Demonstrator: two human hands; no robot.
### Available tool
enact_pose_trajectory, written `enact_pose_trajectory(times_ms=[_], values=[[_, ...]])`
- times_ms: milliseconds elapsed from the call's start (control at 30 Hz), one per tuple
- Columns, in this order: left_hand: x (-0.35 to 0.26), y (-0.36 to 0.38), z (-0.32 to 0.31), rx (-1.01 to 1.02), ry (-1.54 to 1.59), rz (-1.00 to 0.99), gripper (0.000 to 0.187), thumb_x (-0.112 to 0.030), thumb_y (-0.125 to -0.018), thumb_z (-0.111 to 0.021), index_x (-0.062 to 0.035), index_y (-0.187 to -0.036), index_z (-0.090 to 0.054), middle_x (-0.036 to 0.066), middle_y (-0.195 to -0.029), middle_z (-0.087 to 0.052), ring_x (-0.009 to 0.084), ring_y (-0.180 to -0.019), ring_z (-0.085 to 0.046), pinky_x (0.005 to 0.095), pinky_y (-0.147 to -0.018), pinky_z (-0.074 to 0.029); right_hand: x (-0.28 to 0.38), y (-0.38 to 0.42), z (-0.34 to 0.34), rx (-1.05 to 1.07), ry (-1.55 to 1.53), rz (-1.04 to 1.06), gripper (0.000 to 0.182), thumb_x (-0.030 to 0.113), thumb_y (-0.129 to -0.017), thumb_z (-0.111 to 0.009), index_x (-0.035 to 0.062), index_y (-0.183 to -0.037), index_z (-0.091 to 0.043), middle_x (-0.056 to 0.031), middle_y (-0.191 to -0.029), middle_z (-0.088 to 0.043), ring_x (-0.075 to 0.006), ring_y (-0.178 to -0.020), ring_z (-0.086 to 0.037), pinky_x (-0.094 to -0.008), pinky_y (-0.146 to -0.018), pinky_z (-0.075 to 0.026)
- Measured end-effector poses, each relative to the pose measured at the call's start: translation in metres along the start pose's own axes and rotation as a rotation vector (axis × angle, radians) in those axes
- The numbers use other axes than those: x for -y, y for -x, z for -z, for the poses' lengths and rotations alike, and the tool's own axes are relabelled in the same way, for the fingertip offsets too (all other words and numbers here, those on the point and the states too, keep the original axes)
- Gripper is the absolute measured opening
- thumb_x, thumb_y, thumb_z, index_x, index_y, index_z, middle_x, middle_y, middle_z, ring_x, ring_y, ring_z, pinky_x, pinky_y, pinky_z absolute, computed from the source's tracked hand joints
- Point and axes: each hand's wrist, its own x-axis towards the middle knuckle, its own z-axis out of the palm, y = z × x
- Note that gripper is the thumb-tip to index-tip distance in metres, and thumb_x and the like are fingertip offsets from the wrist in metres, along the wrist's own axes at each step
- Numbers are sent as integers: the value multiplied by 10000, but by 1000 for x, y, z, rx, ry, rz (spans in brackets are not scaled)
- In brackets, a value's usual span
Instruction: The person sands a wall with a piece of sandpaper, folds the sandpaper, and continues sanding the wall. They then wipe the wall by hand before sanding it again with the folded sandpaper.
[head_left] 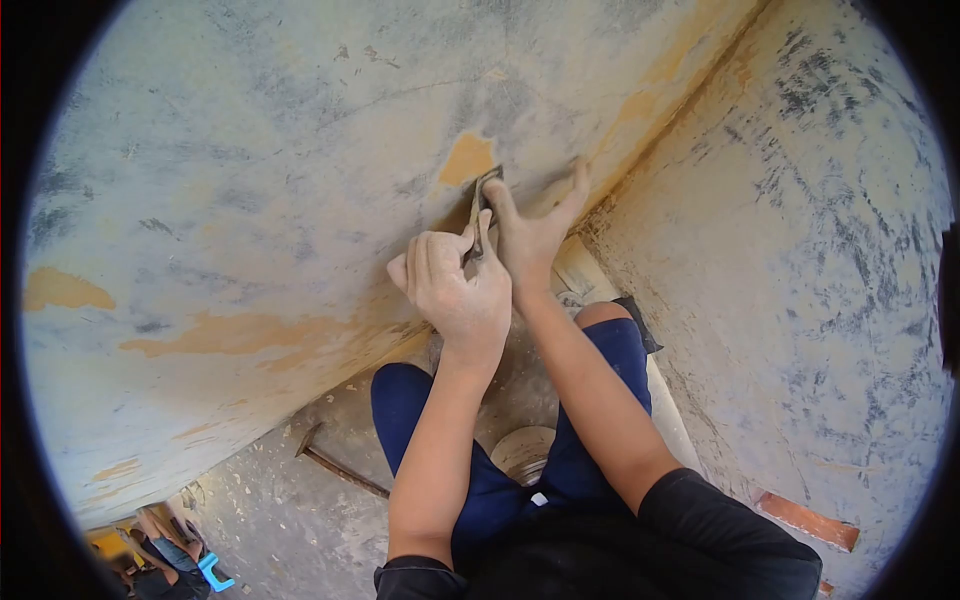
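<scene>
My left hand is closed around the dark handle of a scraper, its thumb pointing up along the tool. The thin blade meets the plastered wall just below a bare orange-tan patch. My right hand presses one digit onto the blade, while another finger stretches up and to the right, apart from the tool. Part of the scraper is hidden behind my fingers. Both hands look dusty.
A second wall meets the first in a corner on the right. Below my left arm, a hammer-like tool lies on the concrete floor. A round pale container stands between my legs. Another person is at lower left.
</scene>
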Motion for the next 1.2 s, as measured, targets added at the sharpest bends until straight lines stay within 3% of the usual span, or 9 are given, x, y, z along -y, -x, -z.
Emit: enact_pose_trajectory(times_ms=[167,267,333,433,533,933,1033,1100,1200], values=[[17,-5,26,18,-102,18,303,-86,-851,-892,-71,-773,-600,43,-735,-596,239,-713,-494,374,-792,-392,0,23,-18,18,3,-19,1304,252,-681,-980,-77,-1637,-157,-305,-1690,-167,-412,-1597,-155,-505,-1310,-135],[23,-22,36,-145,-121,-109,397,-49,-822,-911,-96,-766,-521,24,-728,-634,199,-663,-495,364,-760,-342,36,16,-31,49,-92,51,1225,187,-747,-926,-55,-1645,-130,-258,-1708,-138,-355,-1599,-144,-455,-1306,-122],[29,-30,32,-191,-102,-124,393,-54,-828,-908,-97,-771,-521,22,-723,-623,199,-660,-493,364,-759,-342,45,8,-36,18,-102,332,1234,179,-727,-938,-48,-1645,-146,-253,-1714,-124,-351,-1605,-125,-457,-1307,-114],[27,-16,29,-187,-78,-52,348,-71,-838,-907,-76,-788,-563,27,-723,-584,219,-721,-483,367,-760,-371,36,13,-32,22,-6,353,1221,171,-734,-937,-48,-1646,-154,-251,-1716,-126,-345,-1612,-110,-460,-1312,-98],[24,-1,26,-98,-80,33,311,-84,-843,-906,-52,-801,-600,36,-734,-566,241,-783,-475,369,-764,-401,18,21,-20,40,41,166,1207,171,-741,-936,-48,-1644,-165,-252,-1717,-123,-350,-1617,-97,-468,-1314,-89],[26,-23,30,-259,-67,-13,327,-92,-859,-893,-54,-773,-579,48,-749,-601,232,-796,-494,374,-773,-407,33,12,-31,43,-15,372,1235,193,-717,-953,-63,-1633,-165,-264,-1716,-111,-369,-1607,-116,-480,-1312,-91],[19,-5,26,-113,-127,2,333,-113,-866,-893,-56,-772,-579,43,-745,-597,235,-805,-492,373,-775,-405,6,23,-16,44,88,164,1241,203,-715,-957,-54,-1637,-166,-258,-1720,-108,-368,-1607,-112,-481,-1309,-97],[9,5,30,16,-51,147,322,-128,-868,-894,-59,-781,-592,39,-742,-591,235,-820,-489,377,-786,-408,7,20,-15,32,96,181,1304,267,-676,-989,-53,-1638,-170,-283,-1713,-112,-397,-1604,-122,-512,-1306,-128],[15,-15,34,-92,-53,106,319,-125,-877,-889,-56,-784,-592,36,-738,-580,230,-831,-486,377,-799,-410,28,12,-25,31,38,251,1309,285,-679,-989,-48,-1642,-166,-274,-1715,-112,-396,-1608,-112,-512,-1306,-128]])
